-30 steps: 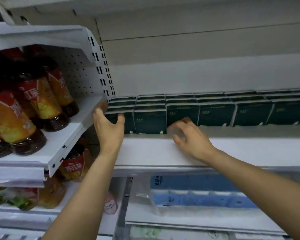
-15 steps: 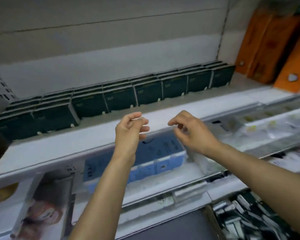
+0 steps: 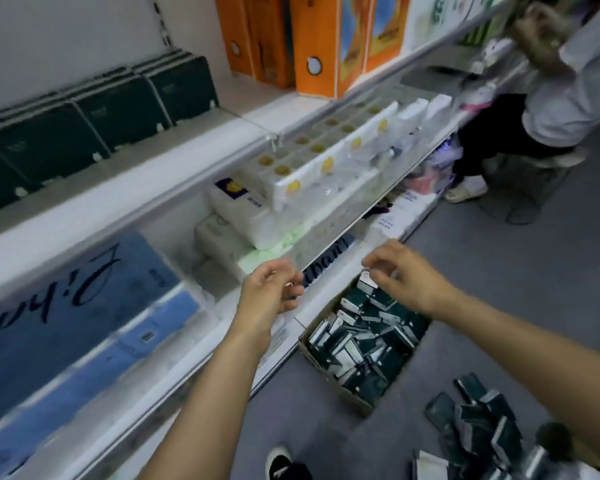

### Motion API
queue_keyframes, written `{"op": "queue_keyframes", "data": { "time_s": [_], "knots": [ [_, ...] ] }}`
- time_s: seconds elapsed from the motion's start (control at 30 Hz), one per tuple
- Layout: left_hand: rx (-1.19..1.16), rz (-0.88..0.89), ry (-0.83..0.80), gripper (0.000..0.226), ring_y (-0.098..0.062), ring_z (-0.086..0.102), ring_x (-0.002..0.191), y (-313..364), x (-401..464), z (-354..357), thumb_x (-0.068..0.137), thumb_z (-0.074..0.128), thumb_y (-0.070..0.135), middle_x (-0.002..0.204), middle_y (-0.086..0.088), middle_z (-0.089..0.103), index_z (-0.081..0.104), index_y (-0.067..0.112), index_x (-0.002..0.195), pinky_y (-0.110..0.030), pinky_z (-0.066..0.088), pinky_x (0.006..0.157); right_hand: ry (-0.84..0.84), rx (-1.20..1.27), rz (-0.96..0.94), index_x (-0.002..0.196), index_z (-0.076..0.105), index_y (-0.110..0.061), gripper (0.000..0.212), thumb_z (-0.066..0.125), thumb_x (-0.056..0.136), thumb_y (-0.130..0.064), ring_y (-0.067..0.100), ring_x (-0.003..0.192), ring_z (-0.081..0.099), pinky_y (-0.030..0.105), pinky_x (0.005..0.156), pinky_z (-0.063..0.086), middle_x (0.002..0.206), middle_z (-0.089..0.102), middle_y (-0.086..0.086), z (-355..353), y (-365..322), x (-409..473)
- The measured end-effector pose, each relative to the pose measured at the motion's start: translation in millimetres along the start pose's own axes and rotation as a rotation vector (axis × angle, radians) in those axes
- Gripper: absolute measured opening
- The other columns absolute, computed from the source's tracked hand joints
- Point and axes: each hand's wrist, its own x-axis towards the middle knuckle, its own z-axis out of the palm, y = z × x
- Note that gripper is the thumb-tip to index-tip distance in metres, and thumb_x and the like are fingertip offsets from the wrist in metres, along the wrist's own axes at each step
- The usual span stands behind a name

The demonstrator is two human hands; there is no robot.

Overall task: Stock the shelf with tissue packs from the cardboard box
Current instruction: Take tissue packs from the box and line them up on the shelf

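A cardboard box (image 3: 329,377) sits on the grey floor against the shelf base, filled with several dark green tissue packs (image 3: 368,337) lying jumbled. A row of the same dark green packs (image 3: 94,116) stands on the white upper shelf (image 3: 125,188) at the left. My left hand (image 3: 267,296) hovers over the shelf edge beside the box, fingers loosely curled and holding nothing. My right hand (image 3: 404,275) hangs above the box's far end, fingers spread downward, empty.
More dark green packs (image 3: 478,424) lie loose on the floor at the lower right. Blue tissue bundles (image 3: 84,306) and white roll packs (image 3: 319,157) fill the lower shelves. Orange boxes (image 3: 312,39) stand on the upper shelf. A seated person (image 3: 548,109) is at the far right. My shoe (image 3: 281,462) is below.
My view has swung right and down from the upper shelf to the box on the floor. Both hands have come off the shelf and lowered towards the box, empty.
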Motion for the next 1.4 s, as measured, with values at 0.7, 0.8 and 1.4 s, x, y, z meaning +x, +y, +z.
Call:
{"op": "queue_keyframes", "data": {
  "time_s": [0.7,0.8,1.4],
  "knots": [
    [0.393,-0.401,-0.287,0.007,-0.017,0.065,0.076,-140.4,245.4,175.7,0.1,0.058,0.014,0.085,-0.003,0.071,0.064,0.016,0.102,-0.025,0.05,0.064,0.135,0.52,0.792,0.099,0.065,-0.008,0.012,0.055,0.096,-0.004,0.011,0.067,0.055,0.009,0.053,0.042,0.075,0.06,-0.003,99.6,269.7,34.7],
    [0.42,-0.472,-0.262,0.008,-0.015,0.064,0.068,-179.4,284.4,193.8,0.1,0.058,0.016,0.082,-0.004,0.071,0.066,0.016,0.099,-0.026,0.049,0.062,0.124,0.567,0.868,0.101,0.064,-0.002,0.011,0.054,0.096,-0.001,0.011,0.064,0.054,0.008,0.049,0.043,0.074,0.059,0.002,121.7,310.6,46.6],
    [1.131,-0.086,-0.45,0.079,-0.022,0.035,0.142,-402.1,514.7,310.7,0.091,0.068,0.005,0.158,-0.008,0.032,0.025,0.012,0.157,-0.024,0.029,0.111,-0.042,0.709,1.163,0.079,0.048,-0.007,0.02,0.046,0.096,0.001,0.017,0.041,0.043,0.019,0.036,0.034,0.071,0.045,0.014,272.8,553.4,169.8]
  ]
}}
